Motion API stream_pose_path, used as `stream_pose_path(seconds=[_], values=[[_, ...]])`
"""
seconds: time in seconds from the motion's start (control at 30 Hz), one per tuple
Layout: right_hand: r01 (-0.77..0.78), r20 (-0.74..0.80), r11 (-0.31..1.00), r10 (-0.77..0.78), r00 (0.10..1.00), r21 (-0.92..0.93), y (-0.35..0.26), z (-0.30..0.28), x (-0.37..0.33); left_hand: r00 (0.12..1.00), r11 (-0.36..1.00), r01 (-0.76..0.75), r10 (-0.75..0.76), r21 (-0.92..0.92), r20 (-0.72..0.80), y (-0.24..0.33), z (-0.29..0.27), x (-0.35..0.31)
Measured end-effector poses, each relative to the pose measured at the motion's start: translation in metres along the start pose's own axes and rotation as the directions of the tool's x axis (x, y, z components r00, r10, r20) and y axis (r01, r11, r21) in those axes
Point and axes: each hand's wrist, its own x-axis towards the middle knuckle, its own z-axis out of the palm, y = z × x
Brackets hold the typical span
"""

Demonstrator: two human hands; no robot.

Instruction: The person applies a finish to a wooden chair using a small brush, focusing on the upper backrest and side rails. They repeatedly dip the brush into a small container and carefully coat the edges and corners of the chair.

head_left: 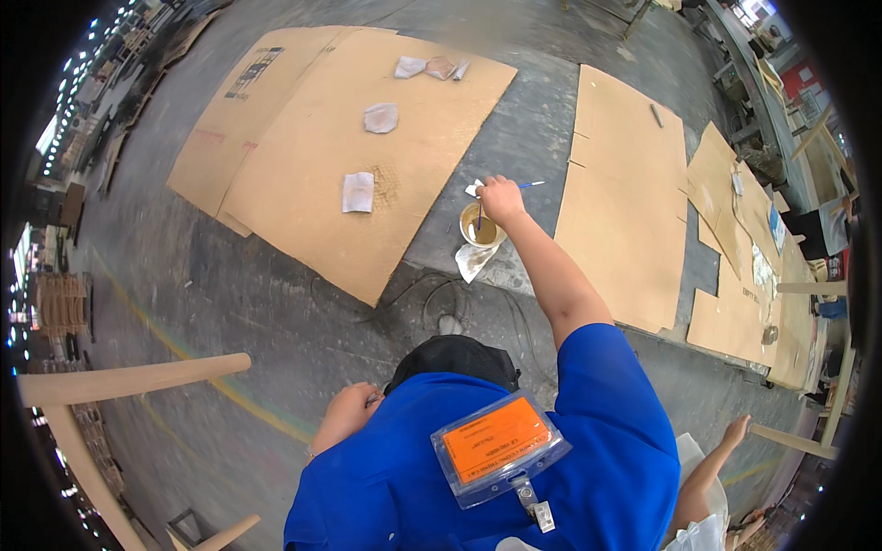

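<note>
My right hand (501, 199) is closed, fingertips pinched, over a round tub (480, 226) of brownish liquid. A thin blue stick, like a slim brush, runs from these fingers down into the tub. Another slim blue stick with a pale tip (532, 185) juts out to the right of the hand; whether the hand holds it too is unclear. A crumpled white cloth (474, 264) touches the tub's near side, and a small white scrap (474, 187) lies beside my fingers. Low by my body, my left hand (349, 415) is curled, its fingertips partly hidden.
A large cardboard sheet (303, 165) with several whitish cloth pieces (357, 193) spreads at left. More cardboard (625, 211) lies at right. Wooden furniture legs (138, 378) stand at lower left. Thin cable loops (446, 298) cross the floor ahead. Another person's arm (712, 468) shows at lower right.
</note>
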Motion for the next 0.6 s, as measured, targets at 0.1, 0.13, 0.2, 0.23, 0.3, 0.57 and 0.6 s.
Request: stream_pose_path(seconds=[0.1, 0.13, 0.2, 0.23, 0.3, 0.57, 0.6], values=[[0.035, -0.007, 0.999, -0.036, 0.999, -0.027, 0.005, 0.002, -0.005, 0.996, 0.999, -0.05, 0.049, -0.005, -0.077, -0.009, 0.008, 0.001], [0.054, -0.028, 0.998, -0.054, 0.998, -0.021, 0.007, 0.0, -0.009, 0.993, 0.998, -0.06, 0.059, -0.007, -0.106, -0.01, 0.01, 0.001], [0.044, 0.029, 0.998, -0.042, 0.999, -0.049, 0.011, -0.005, -0.021, 0.985, 0.996, -0.086, 0.079, -0.038, -0.155, -0.012, 0.014, 0.001], [0.039, 0.049, 0.997, -0.036, 0.998, -0.065, 0.013, -0.009, -0.027, 0.98, 0.992, -0.104, 0.09, -0.069, -0.177, -0.012, 0.015, 0.002], [0.007, 0.074, 0.999, -0.01, 0.997, 0.039, 0.01, -0.012, -0.038, 0.974, 0.983, -0.127, 0.098, -0.13, -0.206, -0.011, 0.016, 0.002], [0.176, -0.178, 0.984, -0.177, 0.968, -0.022, -0.002, -0.016, -0.04, 0.933, 0.925, -0.313, 0.256, -0.216, -0.254, 0.002, 0.019, 0.011], [0.159, -0.082, 0.987, -0.162, 0.983, -0.033, -0.004, -0.016, -0.04, 0.939, 0.926, -0.305, 0.253, -0.223, -0.232, 0.003, 0.018, 0.012]])
